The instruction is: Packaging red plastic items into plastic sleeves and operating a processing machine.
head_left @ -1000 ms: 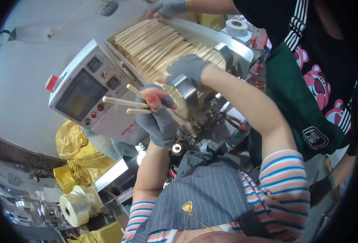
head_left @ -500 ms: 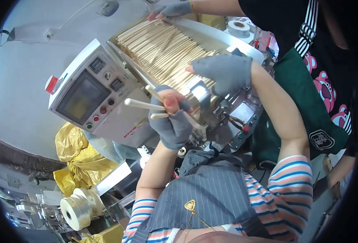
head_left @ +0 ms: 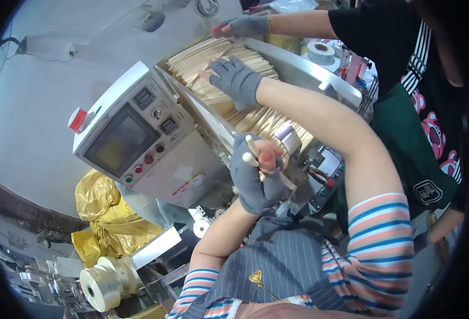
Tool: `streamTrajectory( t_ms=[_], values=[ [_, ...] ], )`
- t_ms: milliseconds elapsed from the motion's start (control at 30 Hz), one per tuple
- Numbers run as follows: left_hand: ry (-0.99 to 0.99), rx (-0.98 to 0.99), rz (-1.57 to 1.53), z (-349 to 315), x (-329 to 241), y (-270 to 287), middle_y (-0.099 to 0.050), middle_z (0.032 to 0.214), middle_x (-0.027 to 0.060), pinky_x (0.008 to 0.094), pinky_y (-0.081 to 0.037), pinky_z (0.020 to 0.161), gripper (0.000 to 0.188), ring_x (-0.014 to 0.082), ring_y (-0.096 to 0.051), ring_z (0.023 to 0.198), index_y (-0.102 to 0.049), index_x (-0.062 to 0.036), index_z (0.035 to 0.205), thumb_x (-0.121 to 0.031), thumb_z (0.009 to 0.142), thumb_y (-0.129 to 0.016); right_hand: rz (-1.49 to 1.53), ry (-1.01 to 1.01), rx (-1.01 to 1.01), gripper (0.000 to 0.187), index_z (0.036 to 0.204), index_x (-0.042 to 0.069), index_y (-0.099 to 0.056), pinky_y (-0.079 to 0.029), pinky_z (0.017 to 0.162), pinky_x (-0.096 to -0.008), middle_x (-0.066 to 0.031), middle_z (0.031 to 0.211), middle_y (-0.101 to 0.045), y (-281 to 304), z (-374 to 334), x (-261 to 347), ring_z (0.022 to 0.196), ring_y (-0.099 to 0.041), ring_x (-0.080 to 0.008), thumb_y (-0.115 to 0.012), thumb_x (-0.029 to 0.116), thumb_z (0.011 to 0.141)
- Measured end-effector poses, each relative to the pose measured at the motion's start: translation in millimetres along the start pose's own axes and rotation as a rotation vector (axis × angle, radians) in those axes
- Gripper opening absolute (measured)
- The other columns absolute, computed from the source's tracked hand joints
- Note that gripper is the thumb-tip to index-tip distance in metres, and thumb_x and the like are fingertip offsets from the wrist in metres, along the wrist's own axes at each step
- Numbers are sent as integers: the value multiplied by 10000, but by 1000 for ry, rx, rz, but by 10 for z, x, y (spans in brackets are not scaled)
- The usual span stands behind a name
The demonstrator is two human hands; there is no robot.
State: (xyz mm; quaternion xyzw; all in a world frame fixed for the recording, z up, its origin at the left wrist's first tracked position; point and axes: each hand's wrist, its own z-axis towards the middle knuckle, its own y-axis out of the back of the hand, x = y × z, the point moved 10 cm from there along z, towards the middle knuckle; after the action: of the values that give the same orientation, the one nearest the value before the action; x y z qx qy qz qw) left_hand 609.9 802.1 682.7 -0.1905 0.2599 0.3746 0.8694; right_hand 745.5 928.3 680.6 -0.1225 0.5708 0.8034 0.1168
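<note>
My left hand (head_left: 259,173), in a grey fingerless glove, is closed around a few pale wooden chopsticks (head_left: 250,159), whose ends poke out past the thumb. It hangs over the near end of a metal hopper. In the hopper lies a thick layer of chopsticks (head_left: 192,63), packed side by side. My right hand (head_left: 235,82), gloved the same way, reaches across to the hopper's middle and rests on the layer with fingers stretched out and apart. Whether a stick lies under its fingertips is hidden.
Left of the hopper stands a control box (head_left: 123,138) with a screen, buttons and a red knob. A co-worker's gloved hand (head_left: 242,25) touches the hopper's far end. Film rolls (head_left: 99,284) and a yellow bag (head_left: 112,218) are at lower left; a white roll (head_left: 320,53) sits beyond the hopper.
My right hand has moved left and farther along the chopstick layer. My left hand has shifted right, still gripping its sticks, now turned more end-on. The whole view has shifted slightly.
</note>
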Motion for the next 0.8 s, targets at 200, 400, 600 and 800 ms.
streamTrajectory(
  t_ms=[200, 400, 600, 800],
  values=[
    [-69, 15, 14, 24, -19, -21, -510, 546, 22, 310, -351, 553, 171, 175, -442, 481, -528, -39, 764, -118, 893, -447, 45, -24, -96, 960, 1366, 102, -252, -255, 1010, -450, -203, 1282, -381, -121, 307, -176, 1203, -369, -331, -727, 345, 569],
    [-113, 34, 30, 45, -24, -30, -535, 610, 64, 276, -376, 505, 224, 143, -467, 456, -530, -1, 785, -145, 917, -420, 353, 26, -22, 899, 1338, 75, -315, -275, 1010, -403, -191, 1237, -424, -311, -145, -129, 1175, -378, -344, -706, 449, 619],
    [-46, 12, 46, 64, -27, -16, -476, 590, 48, 211, -345, 434, 336, 80, -448, 461, -476, -2, 800, -293, 946, -391, 498, 170, 316, 859, 1300, 12, -354, -344, 970, -374, -213, 1217, -462, -181, -1024, 208, 1141, -446, -345, -717, 375, 611],
    [-40, 30, 34, 23, -55, -19, -484, 635, 51, 223, -371, 461, 347, 90, -456, 488, -480, 1, 811, -310, 943, -400, 1068, -161, 88, 532, 1141, -9, -512, -434, 851, -278, -131, 1025, -590, 72, -1366, -189, 959, -561, -192, -702, 246, 714]
  ],
)
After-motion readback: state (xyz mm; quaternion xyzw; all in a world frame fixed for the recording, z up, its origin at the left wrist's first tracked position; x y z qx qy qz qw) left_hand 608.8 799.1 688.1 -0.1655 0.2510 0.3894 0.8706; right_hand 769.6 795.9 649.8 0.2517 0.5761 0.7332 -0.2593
